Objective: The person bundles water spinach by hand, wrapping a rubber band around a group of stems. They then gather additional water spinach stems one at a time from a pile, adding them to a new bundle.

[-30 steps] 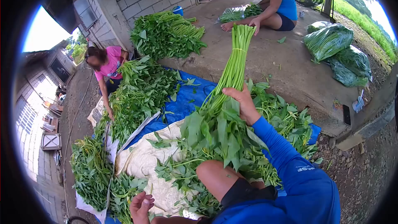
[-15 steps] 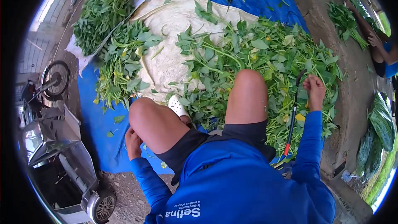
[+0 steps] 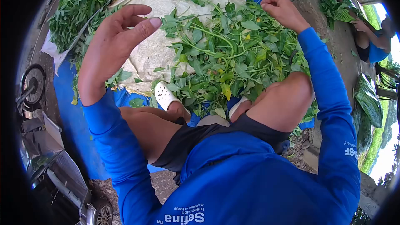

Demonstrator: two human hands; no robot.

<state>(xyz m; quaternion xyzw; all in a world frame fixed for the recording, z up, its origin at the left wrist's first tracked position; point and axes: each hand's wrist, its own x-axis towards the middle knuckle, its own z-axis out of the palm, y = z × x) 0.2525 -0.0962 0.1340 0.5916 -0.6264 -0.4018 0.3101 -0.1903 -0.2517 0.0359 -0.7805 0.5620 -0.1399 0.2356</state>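
Note:
My left hand (image 3: 114,43) is raised above my left knee, palm open and fingers spread, holding nothing. Beneath and beyond it lies a cream sack cloth (image 3: 156,52) on a blue tarp (image 3: 68,108). A loose pile of leafy green stems (image 3: 231,58) covers the cloth in front of my knees. My right hand (image 3: 283,11) reaches over the far edge of that pile with its fingers curled. Whether it grips any stems is hidden. My white clog (image 3: 163,96) rests at the pile's near edge.
More greens (image 3: 75,12) are heaped at the left on white sacking. A concrete ledge (image 3: 333,46) runs along the right, where another person (image 3: 373,43) handles a bundle of greens (image 3: 333,4). Bagged greens (image 3: 368,102) lie beyond. A motorcycle wheel (image 3: 32,85) stands at the left.
I held up a tied bundle a second ago. Since half a second ago the black-handled tool has left my right hand, which moved forward. My left hand rose from the ground, open.

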